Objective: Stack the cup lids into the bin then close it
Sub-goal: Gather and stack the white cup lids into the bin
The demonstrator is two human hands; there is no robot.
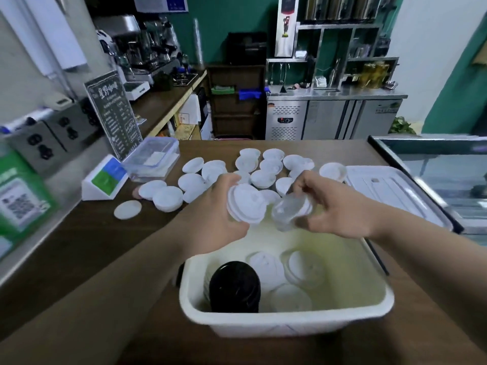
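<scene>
White lids (243, 204) gripped, left hand (210, 210) (above bin (263, 326)).

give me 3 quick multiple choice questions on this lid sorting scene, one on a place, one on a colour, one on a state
1. Where is the bin lid?
A. leaning on the wall
B. flat on the table, right of the loose lids
C. on the floor

2. What colour is the stack at the left inside the bin?
A. black
B. red
C. blue

3. How is the left hand?
A. empty
B. gripping white lids
C. pressing the bin lid

1 B: it lies flat on the table beside the loose lids.
2 A: the stack is dark against the white ones near it.
3 B: its fingers curl round white lids, while the right hand holds clear lids.
</scene>
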